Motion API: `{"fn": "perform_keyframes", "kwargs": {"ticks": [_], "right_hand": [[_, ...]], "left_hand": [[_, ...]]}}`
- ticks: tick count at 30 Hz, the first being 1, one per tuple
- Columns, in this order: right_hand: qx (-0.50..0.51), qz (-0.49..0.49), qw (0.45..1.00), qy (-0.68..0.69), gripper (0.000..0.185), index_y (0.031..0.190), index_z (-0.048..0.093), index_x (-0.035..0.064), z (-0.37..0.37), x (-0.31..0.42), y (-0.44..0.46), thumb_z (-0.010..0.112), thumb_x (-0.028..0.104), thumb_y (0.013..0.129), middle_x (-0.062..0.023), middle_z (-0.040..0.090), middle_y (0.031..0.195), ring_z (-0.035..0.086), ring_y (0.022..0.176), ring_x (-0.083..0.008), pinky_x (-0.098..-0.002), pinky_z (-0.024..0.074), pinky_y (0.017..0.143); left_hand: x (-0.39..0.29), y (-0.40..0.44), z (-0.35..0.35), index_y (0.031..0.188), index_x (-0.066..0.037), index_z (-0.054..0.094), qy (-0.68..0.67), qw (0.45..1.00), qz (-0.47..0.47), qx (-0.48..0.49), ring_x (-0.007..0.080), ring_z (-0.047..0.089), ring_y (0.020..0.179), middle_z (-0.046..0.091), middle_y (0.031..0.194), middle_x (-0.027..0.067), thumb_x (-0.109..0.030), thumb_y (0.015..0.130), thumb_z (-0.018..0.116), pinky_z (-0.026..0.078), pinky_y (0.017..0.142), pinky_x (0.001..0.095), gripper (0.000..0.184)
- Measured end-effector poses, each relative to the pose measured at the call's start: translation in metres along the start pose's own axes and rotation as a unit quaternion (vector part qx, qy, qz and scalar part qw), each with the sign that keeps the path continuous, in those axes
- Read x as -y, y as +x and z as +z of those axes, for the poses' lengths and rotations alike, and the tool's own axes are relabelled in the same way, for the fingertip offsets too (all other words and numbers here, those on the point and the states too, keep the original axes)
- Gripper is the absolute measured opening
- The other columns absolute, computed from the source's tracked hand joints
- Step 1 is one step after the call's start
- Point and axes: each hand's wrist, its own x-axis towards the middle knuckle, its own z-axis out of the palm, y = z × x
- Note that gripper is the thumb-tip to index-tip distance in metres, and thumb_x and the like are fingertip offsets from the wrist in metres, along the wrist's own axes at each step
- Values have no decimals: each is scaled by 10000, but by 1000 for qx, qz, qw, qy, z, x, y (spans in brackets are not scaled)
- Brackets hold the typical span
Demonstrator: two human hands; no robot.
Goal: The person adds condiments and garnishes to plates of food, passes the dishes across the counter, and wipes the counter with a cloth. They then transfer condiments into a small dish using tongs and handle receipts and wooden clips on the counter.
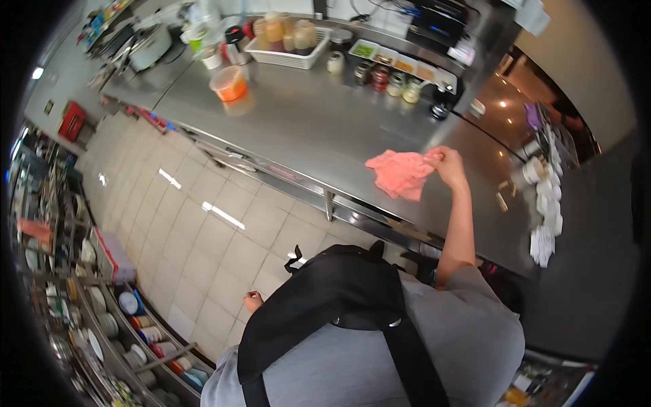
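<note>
Pinched in my right hand (pixel 444 166) is the edge of a crumpled pink cloth (pixel 400 174), which lies on the steel counter (pixel 305 129) near its front edge. My left hand (pixel 253 301) hangs low beside the black apron, over the tiled floor and away from the counter, its small visible part showing curled fingers with nothing seen in them. Farther left on the counter stands a clear tub with orange contents (pixel 228 84).
At the counter's back are a white basket of bottles (pixel 288 57), small jars (pixel 380 78), a tray of toppings (pixel 405 65) and a black machine (pixel 437 30). White cups (pixel 532 171) stand at the right. Shelves of dishes (pixel 108 325) line the lower left.
</note>
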Motion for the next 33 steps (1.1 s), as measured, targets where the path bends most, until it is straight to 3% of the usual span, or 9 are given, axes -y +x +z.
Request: {"fn": "perform_keyframes", "kwargs": {"ticks": [5,9,13,17,20,22,26,30,33], "right_hand": [[161,5,983,-91,471,1101,670,83,7,8,-41,798,295,701,-130,659,926,625,849,-226,-338,503,758],[-7,-92,982,-163,661,1258,579,214,80,-5,-41,796,366,652,-104,535,1247,540,1100,-320,-378,431,970],[-75,-90,948,-297,526,1198,615,198,120,7,-46,753,299,701,-95,579,1185,536,1110,-294,-379,412,985],[-24,35,996,-83,372,1122,636,150,87,-12,-7,688,191,756,-121,618,1130,614,988,-289,-368,505,820],[3,193,976,103,361,1112,641,180,4,49,-19,688,210,756,-125,614,1157,647,896,-295,-360,537,708],[-165,176,963,-120,388,1155,614,245,7,-53,28,683,274,775,-101,596,1183,618,995,-242,-378,516,780],[-181,212,907,-316,420,1190,580,327,13,-110,51,669,347,781,-41,574,1190,563,1082,-213,-381,481,846],[-116,-60,947,-295,312,1142,602,333,74,-43,70,592,307,831,19,577,1157,550,1084,-211,-386,459,882],[-58,-188,963,-184,161,897,684,233,135,56,41,564,335,864,-62,658,942,600,954,-297,-426,467,854]], "left_hand": [[-23,60,8,838,-11,663,-133,989,41,54,317,640,740,664,792,172,-161,783,658,502,677,391,160],[-100,30,-22,851,-1,659,-104,990,94,8,312,640,736,658,787,170,-161,808,647,497,668,384,167],[-73,31,24,837,-15,662,-132,983,99,73,279,639,694,662,770,149,-183,821,647,497,646,379,169],[-35,-5,48,840,-18,666,-7,982,182,56,249,635,676,668,764,136,-140,810,650,495,633,362,126],[-24,-33,39,843,-18,667,-21,989,114,89,246,635,675,667,763,135,-132,809,649,495,632,360,120],[-20,-46,34,845,-19,668,-38,991,73,104,244,635,675,667,762,133,-126,808,648,495,631,359,116],[-18,-61,30,849,-19,669,-50,991,32,117,240,635,674,667,760,131,-116,805,646,495,628,357,108],[-33,-69,28,853,-19,670,-53,991,29,122,236,634,673,667,758,128,-105,803,644,495,626,354,102],[-47,-68,34,856,-19,671,-56,989,45,126,233,634,673,667,757,126,-96,802,643,495,625,352,98]]}}
